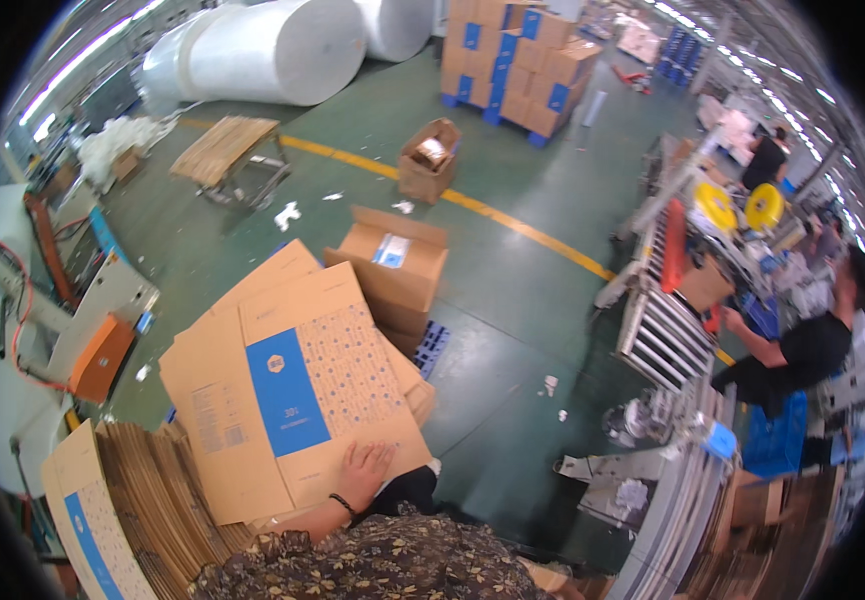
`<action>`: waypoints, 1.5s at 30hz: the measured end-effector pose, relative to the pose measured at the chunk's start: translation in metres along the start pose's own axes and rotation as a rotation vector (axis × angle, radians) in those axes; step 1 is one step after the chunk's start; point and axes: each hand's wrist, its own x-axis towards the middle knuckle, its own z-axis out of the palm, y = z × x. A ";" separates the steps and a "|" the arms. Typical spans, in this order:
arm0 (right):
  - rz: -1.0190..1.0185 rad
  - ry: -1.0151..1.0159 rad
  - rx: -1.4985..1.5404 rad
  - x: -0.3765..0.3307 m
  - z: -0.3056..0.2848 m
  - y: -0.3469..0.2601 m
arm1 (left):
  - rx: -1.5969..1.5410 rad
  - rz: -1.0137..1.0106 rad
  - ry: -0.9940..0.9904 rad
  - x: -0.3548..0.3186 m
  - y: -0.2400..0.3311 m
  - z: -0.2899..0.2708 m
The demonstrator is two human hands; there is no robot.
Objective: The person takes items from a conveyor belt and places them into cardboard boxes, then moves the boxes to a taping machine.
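Across a green factory floor (513, 300) a curved yellow line (473, 205) runs from the upper left toward the right, with scraps of white paper scattered about. Up at the far edge lie two huge white rolls (273, 50), and beside them a pallet stack of brown cartons with blue panels (518, 65) stands on blue feet. Nearer, an open brown box (428, 160) sits right on the yellow line, and a wooden pallet (225, 148) rests to its left. Centre floor, an erected carton with a pale label on top (393, 262) stands just behind the big flattened carton (298, 395), brown with a blue square panel and a dotted print, tilted up toward the camera. One hand (365, 468) lies flat on that carton's lower edge, fingers spread and open, pressing rather than gripping, a dark band at the wrist; which hand it is I cannot tell, and no second hand shows. At the lower left corner a thick stack of flattened cartons (143, 500) stands on edge. Over on the right, a roller conveyor (665, 338) leads to a taping machine with two yellow reels (740, 207), where a person in a black shirt (803, 350) leans in.
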 end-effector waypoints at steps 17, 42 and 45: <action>-0.490 0.781 2.298 -0.468 0.338 -0.455 | -0.904 1.373 -0.827 -0.182 0.044 -0.281; 0.901 1.698 1.579 -0.548 0.389 -0.350 | -0.411 1.878 -1.086 -0.026 0.230 -0.345; 0.784 1.299 1.345 -0.595 0.331 -0.305 | -1.077 1.531 -0.659 -0.027 0.243 -0.345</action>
